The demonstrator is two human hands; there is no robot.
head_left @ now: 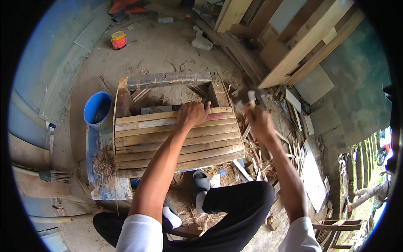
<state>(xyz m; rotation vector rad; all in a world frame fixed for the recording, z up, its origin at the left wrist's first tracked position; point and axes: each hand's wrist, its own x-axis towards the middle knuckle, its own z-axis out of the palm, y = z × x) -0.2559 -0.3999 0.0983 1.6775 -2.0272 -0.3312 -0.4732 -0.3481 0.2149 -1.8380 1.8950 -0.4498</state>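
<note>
A wooden frame [168, 78] lies in front of my knees, with several narrow wooden slats [180, 145] side by side across its near part. My left hand [193, 114] is closed over the far edge of the topmost slat [147, 117], thumb up; its fingertips are hidden. Off the frame's right side, my right hand [261, 124] is raised and wrapped round the handle of a hammer [252, 97], whose head is smeared by motion. A reddish patch marks the slats to the right of my left hand. Between the slats and the far rail, the frame is uncovered.
A blue bucket [98, 110] stands left of the frame; a red and yellow pail [119, 40] sits farther off. Wood scraps and shavings [256, 157] litter the right floor. Timber boards [294, 46] lean at the far right. Another person's leg [369, 193] shows at the right edge.
</note>
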